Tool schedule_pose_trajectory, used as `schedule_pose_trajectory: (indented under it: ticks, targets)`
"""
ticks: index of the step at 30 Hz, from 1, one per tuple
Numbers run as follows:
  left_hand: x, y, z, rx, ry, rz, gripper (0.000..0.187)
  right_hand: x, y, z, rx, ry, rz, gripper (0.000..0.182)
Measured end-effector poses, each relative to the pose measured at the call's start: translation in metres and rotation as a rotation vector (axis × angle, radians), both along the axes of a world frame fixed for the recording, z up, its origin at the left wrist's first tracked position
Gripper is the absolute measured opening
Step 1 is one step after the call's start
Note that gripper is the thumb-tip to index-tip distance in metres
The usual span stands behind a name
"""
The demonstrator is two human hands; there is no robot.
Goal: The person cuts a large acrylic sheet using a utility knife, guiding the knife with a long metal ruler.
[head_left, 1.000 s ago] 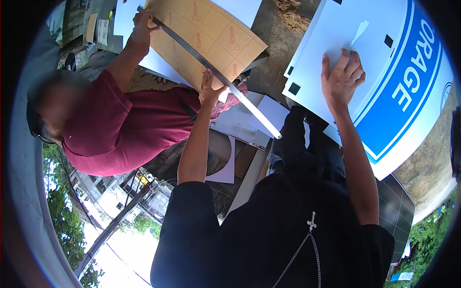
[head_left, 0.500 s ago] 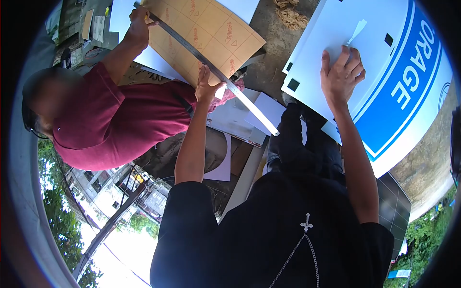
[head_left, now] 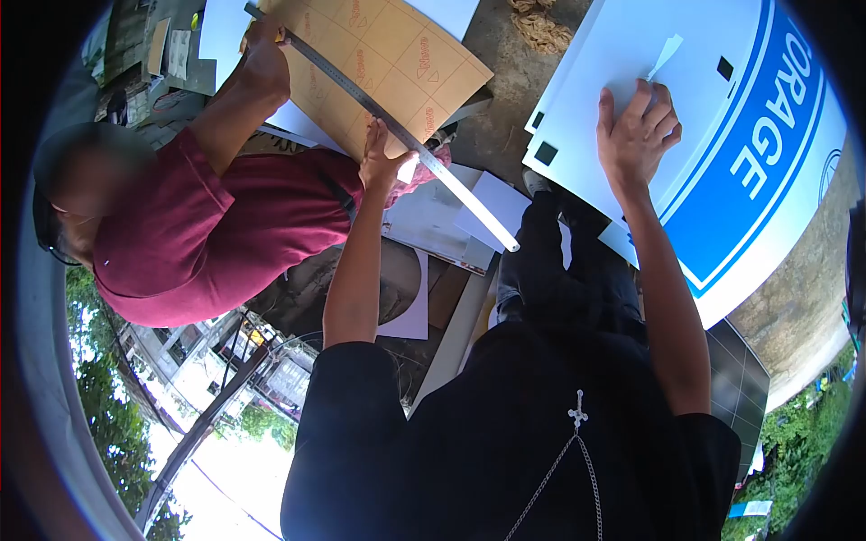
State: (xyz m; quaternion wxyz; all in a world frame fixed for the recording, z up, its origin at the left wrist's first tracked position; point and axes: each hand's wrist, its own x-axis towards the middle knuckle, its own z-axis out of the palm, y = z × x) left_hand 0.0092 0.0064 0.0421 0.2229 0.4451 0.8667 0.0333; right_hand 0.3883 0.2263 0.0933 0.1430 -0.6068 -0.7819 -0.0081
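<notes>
A long steel ruler (head_left: 343,79) lies slantwise across a brown-paper-covered sheet (head_left: 397,45) printed with red lettering and grid lines. My left hand (head_left: 382,162) holds the ruler partway along, fingertips at its edge and thumb spread to the side. Beside that thumb shows a small white piece (head_left: 408,169). On a white sign panel (head_left: 577,99) with a blue band (head_left: 722,216) reading "ORAGE" rests my right hand (head_left: 636,140), fingers apart and slightly bent. Its fingertips come right at the end of a thin pale strip (head_left: 667,54).
A person in a maroon shirt (head_left: 234,243) stands at the left, a hand (head_left: 263,45) at the ruler's far end. White offcuts (head_left: 492,206) lie below the ruler. A bundle of tan rope or cloth (head_left: 541,27) is on the concrete floor, with dark tiled panel (head_left: 735,379) at right.
The whole view has shifted slightly left. The person's forearm at the far end of the ruler has shifted a little. Both my hands keep their places on the ruler and panel.
</notes>
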Motion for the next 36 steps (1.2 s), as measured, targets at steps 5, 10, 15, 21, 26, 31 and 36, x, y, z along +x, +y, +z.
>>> schedule_pose_trajectory:
  ticks: [5,10,15,21,26,31,36]
  targets:
    - [0.001,0.0003,0.0027,0.009,-0.037,0.025,0.109,-0.0001,-0.0004,-0.0011,-0.008,0.004,0.006,0.051]
    - [0.0008,0.0016,0.0028,-0.008,-0.023,0.015,0.109,0.0001,0.0003,-0.0012,-0.011,0.002,0.011,0.051]
    - [-0.001,-0.0002,-0.0001,-0.005,-0.016,0.009,0.109,0.0005,0.0005,-0.0019,-0.006,-0.006,0.018,0.052]
    - [-0.0016,-0.0003,0.0002,-0.004,-0.009,-0.005,0.109,0.0008,0.001,-0.0019,0.001,-0.016,0.024,0.052]
    - [0.0003,0.0015,0.0039,0.003,-0.029,0.006,0.11,0.002,0.0008,-0.0047,0.013,-0.001,0.032,0.052]
    - [-0.0015,-0.0002,0.0009,0.038,-0.041,-0.005,0.111,0.0016,0.0005,-0.0035,0.012,0.0,0.03,0.051]
    - [-0.0025,-0.0022,-0.0004,0.086,-0.069,-0.024,0.111,0.002,0.0004,-0.0036,0.011,-0.001,0.034,0.051]
